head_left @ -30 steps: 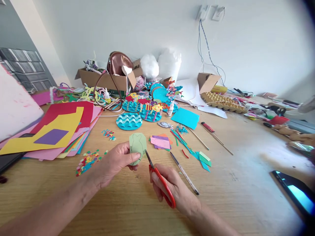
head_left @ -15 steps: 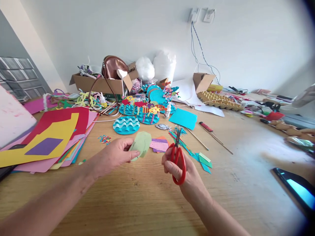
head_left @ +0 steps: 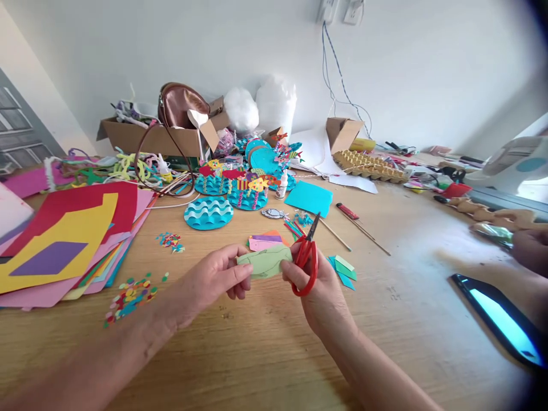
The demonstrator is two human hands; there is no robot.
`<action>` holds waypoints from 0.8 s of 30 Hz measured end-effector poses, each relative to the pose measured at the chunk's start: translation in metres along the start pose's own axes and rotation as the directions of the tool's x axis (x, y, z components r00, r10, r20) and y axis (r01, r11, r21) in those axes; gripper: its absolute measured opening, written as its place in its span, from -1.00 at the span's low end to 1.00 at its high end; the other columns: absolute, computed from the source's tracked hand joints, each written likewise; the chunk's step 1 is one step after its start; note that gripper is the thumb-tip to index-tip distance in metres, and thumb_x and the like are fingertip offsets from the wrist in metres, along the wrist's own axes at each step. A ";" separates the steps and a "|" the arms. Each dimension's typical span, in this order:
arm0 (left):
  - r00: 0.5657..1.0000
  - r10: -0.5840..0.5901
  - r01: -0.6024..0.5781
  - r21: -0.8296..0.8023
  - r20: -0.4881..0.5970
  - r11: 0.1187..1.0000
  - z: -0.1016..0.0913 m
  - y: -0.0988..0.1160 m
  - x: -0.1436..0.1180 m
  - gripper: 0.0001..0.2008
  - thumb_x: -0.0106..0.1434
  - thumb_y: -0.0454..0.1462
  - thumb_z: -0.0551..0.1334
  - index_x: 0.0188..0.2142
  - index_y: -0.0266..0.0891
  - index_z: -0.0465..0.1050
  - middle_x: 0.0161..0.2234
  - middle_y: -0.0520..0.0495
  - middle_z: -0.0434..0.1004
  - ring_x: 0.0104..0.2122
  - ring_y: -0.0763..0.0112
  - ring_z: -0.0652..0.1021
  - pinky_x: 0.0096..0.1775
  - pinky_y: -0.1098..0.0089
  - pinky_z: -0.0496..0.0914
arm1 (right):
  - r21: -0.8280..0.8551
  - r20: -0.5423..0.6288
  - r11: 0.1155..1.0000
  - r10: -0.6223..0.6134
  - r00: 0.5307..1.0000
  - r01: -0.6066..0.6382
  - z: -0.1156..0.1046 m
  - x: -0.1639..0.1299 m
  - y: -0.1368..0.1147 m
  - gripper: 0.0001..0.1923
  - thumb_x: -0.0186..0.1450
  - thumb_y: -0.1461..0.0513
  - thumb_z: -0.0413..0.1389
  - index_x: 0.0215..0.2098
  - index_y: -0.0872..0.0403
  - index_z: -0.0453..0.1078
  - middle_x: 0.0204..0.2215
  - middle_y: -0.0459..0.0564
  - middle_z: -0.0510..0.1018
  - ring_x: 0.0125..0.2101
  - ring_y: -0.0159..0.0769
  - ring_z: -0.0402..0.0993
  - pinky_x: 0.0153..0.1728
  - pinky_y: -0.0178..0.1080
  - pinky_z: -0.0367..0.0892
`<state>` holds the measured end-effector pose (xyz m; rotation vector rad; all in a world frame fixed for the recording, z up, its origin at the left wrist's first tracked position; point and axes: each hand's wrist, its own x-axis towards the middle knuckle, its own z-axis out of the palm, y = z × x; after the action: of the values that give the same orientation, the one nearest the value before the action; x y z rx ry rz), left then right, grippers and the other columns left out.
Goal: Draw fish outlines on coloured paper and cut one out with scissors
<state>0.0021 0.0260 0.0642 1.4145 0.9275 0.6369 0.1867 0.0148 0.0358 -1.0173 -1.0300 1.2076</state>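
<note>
A pale green paper cutout (head_left: pixel 265 262) with a pencilled outline is held level above the wooden table (head_left: pixel 265 354), spanning the gap between both hands. The left hand (head_left: pixel 214 278) pinches its left end between thumb and fingertips, forearm reaching in from the lower left. The right hand (head_left: pixel 319 294) touches the cutout's right end with its thumb while gripping red-handled scissors (head_left: pixel 306 257); fingers are through the loops and the closed blades point up and away, towards the far side of the table. The right wrist is bent upward, forearm coming from the lower right. Just beyond the cutout lies a small stack of coloured paper pieces (head_left: pixel 263 240), and to the right are green paper scraps (head_left: pixel 343 267).
</note>
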 end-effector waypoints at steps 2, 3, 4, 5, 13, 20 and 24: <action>0.999 -0.002 -0.003 -0.096 -0.048 0.995 0.007 -0.006 -0.003 -0.75 0.22 -0.10 0.13 -0.24 -0.23 0.30 -0.43 0.04 0.41 -0.44 0.47 0.42 -0.39 0.45 0.28 | 0.062 -0.047 0.998 -0.011 0.999 0.014 0.000 0.000 0.003 -0.78 0.06 0.25 0.24 -0.37 0.06 0.30 -0.59 -0.23 0.34 -0.57 -0.48 0.23 -0.56 -0.41 0.14; 0.998 -0.008 0.000 -0.124 -0.065 0.992 0.011 -0.008 -0.004 -0.75 0.21 -0.11 0.15 -0.24 -0.24 0.30 -0.43 0.04 0.42 -0.44 0.47 0.42 -0.39 0.45 0.27 | 0.082 -0.056 0.997 -0.010 0.998 0.015 0.001 -0.001 0.004 -0.79 0.07 0.26 0.24 -0.37 0.06 0.30 -0.58 -0.23 0.34 -0.56 -0.49 0.23 -0.55 -0.41 0.14; 0.996 -0.012 -0.001 -0.146 -0.089 0.989 0.015 -0.011 -0.004 -0.74 0.19 -0.11 0.17 -0.24 -0.24 0.31 -0.44 0.04 0.42 -0.44 0.47 0.42 -0.40 0.45 0.27 | 0.091 -0.057 0.996 -0.009 0.998 0.014 0.001 -0.002 0.005 -0.80 0.08 0.27 0.23 -0.37 0.06 0.30 -0.57 -0.23 0.34 -0.56 -0.49 0.23 -0.55 -0.41 0.13; 0.994 -0.018 0.000 -0.163 -0.108 0.987 0.019 -0.013 -0.004 -0.74 0.17 -0.11 0.19 -0.26 -0.25 0.32 -0.45 0.04 0.43 -0.45 0.46 0.42 -0.41 0.45 0.27 | 0.093 -0.055 0.996 -0.011 0.998 0.016 0.002 -0.003 0.006 -0.81 0.09 0.27 0.23 -0.37 0.06 0.29 -0.57 -0.23 0.34 -0.56 -0.49 0.22 -0.55 -0.41 0.13; 0.965 -0.080 0.020 -0.233 -0.251 0.972 0.028 -0.022 -0.001 -0.79 0.05 -0.15 0.23 -0.42 -0.28 0.36 -0.51 0.02 0.47 -0.51 0.47 0.43 -0.45 0.44 0.28 | 0.051 0.027 0.999 0.015 1.000 -0.016 0.009 -0.009 0.010 -0.79 0.08 0.23 0.23 -0.39 0.06 0.28 -0.57 -0.23 0.33 -0.55 -0.48 0.21 -0.53 -0.41 0.14; 0.925 -0.076 0.025 -0.139 -0.373 0.990 0.010 -0.014 -0.003 -0.79 -0.03 -0.19 0.22 -0.42 -0.29 0.40 -0.54 0.00 0.49 -0.54 0.44 0.44 -0.46 0.43 0.29 | -0.206 0.094 0.974 -0.079 0.992 0.097 0.000 -0.012 -0.006 -0.73 0.29 0.11 0.02 -0.50 0.08 0.24 -0.59 -0.16 0.33 -0.55 -0.44 0.21 -0.53 -0.38 0.13; 0.895 -0.053 0.014 -0.092 -0.442 0.996 -0.006 -0.013 -0.005 -0.77 -0.03 -0.19 0.21 -0.40 -0.31 0.40 -0.55 0.00 0.49 -0.53 0.45 0.44 -0.45 0.43 0.31 | -0.346 0.410 0.938 0.124 0.903 0.028 0.000 -0.019 -0.013 -0.63 0.29 0.03 -0.04 -0.57 0.07 0.17 -0.71 -0.18 0.27 -0.66 -0.46 0.15 -0.62 -0.38 0.07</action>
<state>-0.0081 0.0238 0.0524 1.1911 1.2636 0.9889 0.1888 -0.0052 0.0475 -1.0722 -1.6155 1.3551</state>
